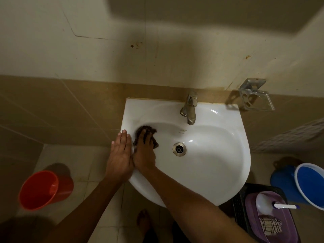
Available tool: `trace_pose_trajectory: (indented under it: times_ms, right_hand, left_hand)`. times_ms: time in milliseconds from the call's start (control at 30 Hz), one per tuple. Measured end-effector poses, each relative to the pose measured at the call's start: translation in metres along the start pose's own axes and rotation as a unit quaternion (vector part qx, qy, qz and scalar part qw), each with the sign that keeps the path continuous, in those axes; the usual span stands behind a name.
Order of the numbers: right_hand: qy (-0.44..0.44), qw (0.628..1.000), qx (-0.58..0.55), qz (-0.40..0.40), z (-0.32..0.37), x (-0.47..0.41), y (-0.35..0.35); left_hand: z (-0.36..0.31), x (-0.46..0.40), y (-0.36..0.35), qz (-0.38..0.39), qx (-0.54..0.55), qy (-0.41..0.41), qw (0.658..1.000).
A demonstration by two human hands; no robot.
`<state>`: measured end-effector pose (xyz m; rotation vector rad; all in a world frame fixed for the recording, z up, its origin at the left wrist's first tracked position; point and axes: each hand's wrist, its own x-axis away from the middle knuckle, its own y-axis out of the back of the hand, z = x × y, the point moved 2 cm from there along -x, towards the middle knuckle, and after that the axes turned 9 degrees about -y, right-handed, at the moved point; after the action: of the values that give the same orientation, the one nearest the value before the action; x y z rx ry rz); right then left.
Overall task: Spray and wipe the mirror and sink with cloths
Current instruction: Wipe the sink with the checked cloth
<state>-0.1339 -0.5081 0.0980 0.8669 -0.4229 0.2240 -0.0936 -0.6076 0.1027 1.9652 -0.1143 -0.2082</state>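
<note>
— While the right hand [144, 153] presses the dark cloth [146, 136] flat against the left inner wall of the sink [210, 163], what worries you?

— That cloth is bunched, only pinned under straight fingers, not gripped. On wet glazed ceramic it could skid out, I'd guess, and slide toward the drain [179, 149].

— And the left hand [121, 155]?

— Laid flat and open on the sink's left rim, touching the right hand. If it bears weight there, a slick edge could let it slip.

— Anything further out?

— The tap [190, 109] sits behind; a wide sweep might knock knuckles on it. The spray bottle [266, 204] lies in the purple tub [252, 223] at lower right, beside a checked cloth [270, 225], well apart from both hands. No mirror is in view.
</note>
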Motion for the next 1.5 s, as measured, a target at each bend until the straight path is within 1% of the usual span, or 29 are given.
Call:
trace_pose_trajectory:
  times_ms: [100, 167, 200, 267, 367, 467, 533, 600, 667, 800, 900, 933, 1000, 1067, 1133, 1167, 1200, 1233, 1267, 1300, 1333, 1367, 1400, 1433, 1500]
  right_hand:
    - [0.118, 0.986, 0.102, 0.060, -0.049, 0.007, 0.004]
    - [0.155, 0.973, 0.160, 0.060, -0.082, 0.007, 0.018]
    - [0.160, 0.969, 0.183, 0.053, -0.098, 0.003, 0.026]
    - [0.134, 0.964, 0.225, 0.039, -0.123, -0.007, 0.042]
    - [0.037, 0.962, 0.271, 0.002, -0.142, -0.012, 0.062]
    - [-0.033, 0.961, 0.273, -0.021, -0.139, 0.003, 0.056]
    - [-0.052, 0.961, 0.271, -0.029, -0.128, 0.017, 0.044]
    - [-0.047, 0.963, 0.263, -0.031, -0.112, 0.027, 0.030]
    - [-0.023, 0.971, 0.239, -0.018, -0.093, 0.038, 0.021]
    - [0.040, 0.987, 0.151, 0.028, -0.067, 0.052, 0.012]
    - [0.076, 0.991, 0.078, 0.072, -0.062, 0.064, 0.027]
    - [0.069, 0.991, 0.051, 0.104, -0.060, 0.068, 0.036]
    - [-0.005, 0.982, -0.044, 0.185, -0.056, 0.074, 0.055]
    - [-0.083, 0.953, -0.174, 0.234, -0.059, 0.080, 0.074]
    - [-0.133, 0.907, -0.318, 0.241, -0.067, 0.087, 0.091]
    - [-0.154, 0.874, -0.395, 0.240, -0.074, 0.091, 0.099]
    - [-0.169, 0.840, -0.459, 0.235, -0.080, 0.095, 0.107]
    - [-0.178, 0.808, -0.510, 0.236, -0.086, 0.099, 0.115]
    - [-0.181, 0.781, -0.548, 0.239, -0.091, 0.102, 0.122]
    - [-0.173, 0.759, -0.576, 0.248, -0.097, 0.105, 0.130]
    - [-0.157, 0.743, -0.595, 0.263, -0.102, 0.109, 0.137]
    - [-0.137, 0.733, -0.607, 0.274, -0.107, 0.112, 0.143]
    - [-0.116, 0.733, -0.612, 0.273, -0.112, 0.116, 0.150]
    - [-0.100, 0.738, -0.612, 0.266, -0.116, 0.119, 0.156]
    - [-0.073, 0.766, -0.588, 0.249, -0.127, 0.128, 0.170]
  left_hand:
    - [0.000, 0.001, -0.001, 0.006, -0.006, 0.000, 1.000]
    - [-0.001, 0.001, 0.000, 0.006, -0.007, 0.000, 1.000]
    - [-0.001, 0.001, 0.001, 0.005, -0.008, -0.001, 1.000]
    - [-0.002, 0.001, 0.002, 0.004, -0.011, -0.001, 1.000]
    - [-0.003, 0.000, 0.003, 0.008, -0.015, 0.004, 1.000]
    - [-0.005, -0.001, 0.005, 0.012, -0.016, 0.008, 1.000]
    - [-0.006, -0.001, 0.006, 0.016, -0.016, 0.010, 1.000]
    - [-0.007, 0.000, 0.007, 0.020, -0.013, 0.008, 1.000]
    - [-0.006, 0.001, 0.007, 0.027, -0.013, 0.003, 1.000]
    - [-0.006, 0.000, 0.007, 0.041, -0.018, 0.009, 0.999]
    - [-0.008, -0.002, 0.009, 0.043, -0.013, 0.015, 0.999]
    - [-0.010, -0.003, 0.009, 0.041, -0.010, 0.021, 0.999]
    - [-0.013, -0.007, 0.011, 0.037, -0.002, 0.037, 0.999]
    - [-0.018, -0.012, 0.014, 0.026, 0.037, 0.056, 0.997]
    - [-0.026, -0.018, 0.019, 0.004, 0.118, 0.077, 0.990]
    - [-0.034, -0.020, 0.023, -0.007, 0.177, 0.092, 0.980]
    - [-0.043, -0.022, 0.027, -0.013, 0.251, 0.118, 0.961]
    - [-0.055, -0.025, 0.032, -0.015, 0.338, 0.150, 0.929]
    - [-0.066, -0.026, 0.036, -0.009, 0.429, 0.183, 0.885]
    - [-0.082, -0.027, 0.041, 0.008, 0.513, 0.211, 0.832]
    - [-0.096, -0.025, 0.043, 0.038, 0.578, 0.233, 0.781]
    - [-0.111, -0.023, 0.043, 0.077, 0.621, 0.240, 0.742]
    - [-0.125, -0.020, 0.042, 0.118, 0.645, 0.226, 0.720]
    - [-0.137, -0.016, 0.039, 0.154, 0.659, 0.201, 0.708]
    - [-0.160, -0.010, 0.034, 0.205, 0.673, 0.167, 0.691]
